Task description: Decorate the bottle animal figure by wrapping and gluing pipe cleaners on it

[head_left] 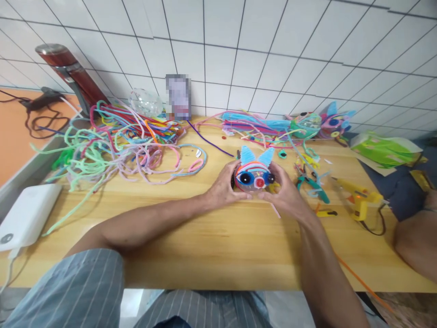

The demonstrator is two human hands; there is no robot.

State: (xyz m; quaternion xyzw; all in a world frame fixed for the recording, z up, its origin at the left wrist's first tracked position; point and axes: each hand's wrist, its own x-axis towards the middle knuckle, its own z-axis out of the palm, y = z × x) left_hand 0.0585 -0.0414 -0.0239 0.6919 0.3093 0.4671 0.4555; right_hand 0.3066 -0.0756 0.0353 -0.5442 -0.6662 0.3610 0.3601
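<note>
Pipe-cleaner animal head — blue ears, dark eyes, red nose — sits cupped between both hands, left and right.

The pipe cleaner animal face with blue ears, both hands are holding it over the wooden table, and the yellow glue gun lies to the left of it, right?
Not quite. In the head view, the yellow glue gun lies to the right of the pipe cleaner animal face, not the left. The left hand and right hand do hold it over the wooden table.

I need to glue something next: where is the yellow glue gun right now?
In the head view the yellow glue gun lies on the wooden table, right of the right hand, just beyond the teal pliers.
</note>
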